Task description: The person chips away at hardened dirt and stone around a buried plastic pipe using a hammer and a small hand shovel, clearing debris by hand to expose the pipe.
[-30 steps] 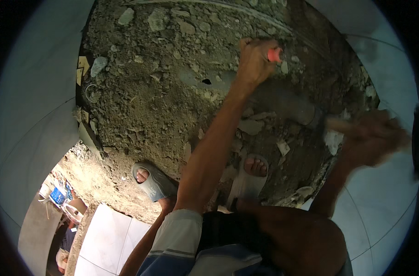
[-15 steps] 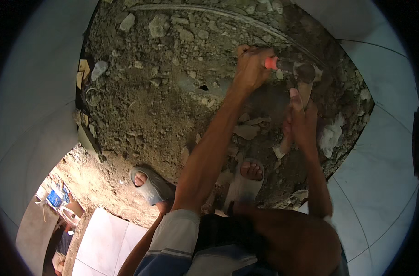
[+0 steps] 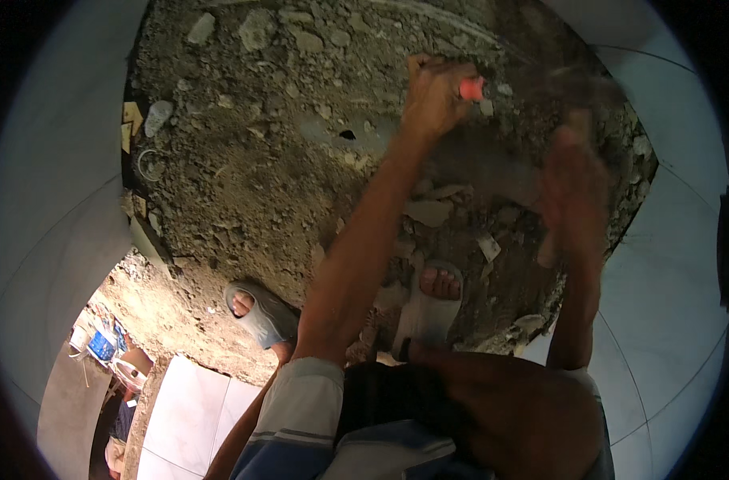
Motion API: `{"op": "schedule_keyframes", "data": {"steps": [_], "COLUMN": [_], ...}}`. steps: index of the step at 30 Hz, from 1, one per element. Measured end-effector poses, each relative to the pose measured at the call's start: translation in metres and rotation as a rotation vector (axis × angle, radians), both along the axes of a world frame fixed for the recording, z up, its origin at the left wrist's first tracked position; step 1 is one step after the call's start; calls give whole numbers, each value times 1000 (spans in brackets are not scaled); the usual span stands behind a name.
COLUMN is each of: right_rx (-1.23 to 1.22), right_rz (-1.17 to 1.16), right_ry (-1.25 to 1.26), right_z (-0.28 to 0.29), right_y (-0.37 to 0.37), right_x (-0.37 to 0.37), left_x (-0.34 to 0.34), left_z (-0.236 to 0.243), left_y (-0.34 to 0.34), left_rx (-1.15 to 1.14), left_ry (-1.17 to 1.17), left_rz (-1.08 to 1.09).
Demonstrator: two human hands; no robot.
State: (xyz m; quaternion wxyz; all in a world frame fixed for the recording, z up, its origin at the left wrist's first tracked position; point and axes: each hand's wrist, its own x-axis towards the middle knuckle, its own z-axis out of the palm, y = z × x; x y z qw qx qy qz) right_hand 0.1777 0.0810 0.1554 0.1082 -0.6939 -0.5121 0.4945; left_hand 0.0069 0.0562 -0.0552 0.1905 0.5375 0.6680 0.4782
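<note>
My left hand [image 3: 435, 98] is closed around a chisel whose red-orange end [image 3: 471, 89] sticks out on the right of the fist. The rest of the chisel is hidden by the hand and the dim rubble. To the right, my right hand [image 3: 574, 188] grips a hammer by its handle [image 3: 579, 122]. The hammer's head [image 3: 576, 85] is smeared by motion and stands apart from the chisel. Under both hands lies broken, stony soil [image 3: 244, 176]. Left of my left forearm, a smooth grey patch [image 3: 320, 130] in the soil has a dark hole.
My sandalled feet [image 3: 440, 308] stand on the rubble. Flat shards [image 3: 428, 212] lie between my arms. Pale tiled surfaces [image 3: 660, 264] border the pit at right and left. At the lower left are a bright tiled edge [image 3: 184, 408], clutter [image 3: 100, 344] and part of another person.
My right hand and the hammer have swung right and slightly up, away from the chisel. My left hand keeps its grip on the chisel. The view has shifted a little.
</note>
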Motion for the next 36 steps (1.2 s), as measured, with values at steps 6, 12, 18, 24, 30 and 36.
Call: {"op": "schedule_keyframes", "data": {"steps": [6, 12, 18, 24, 30, 36], "right_rx": [-19, 46, -47, 188, 641, 294], "right_rz": [168, 41, 190, 9, 1020, 160], "right_ry": [-131, 40, -153, 55, -718, -38], "right_z": [-64, -18, -74, -40, -105, -79], "right_y": [-13, 8, -15, -1, -2, -30], "right_x": [11, 14, 22, 28, 49, 41], "left_x": [14, -9, 9, 2, 11, 23], "left_z": [4, -5, 3, -11, -2, -14], "left_y": [20, -3, 14, 3, 7, -29], "left_rx": [105, 13, 57, 119, -1, 51], "left_ry": [28, 70, -7, 65, 59, 184], "left_rz": [34, -35, -36, 26, -36, 20]}}
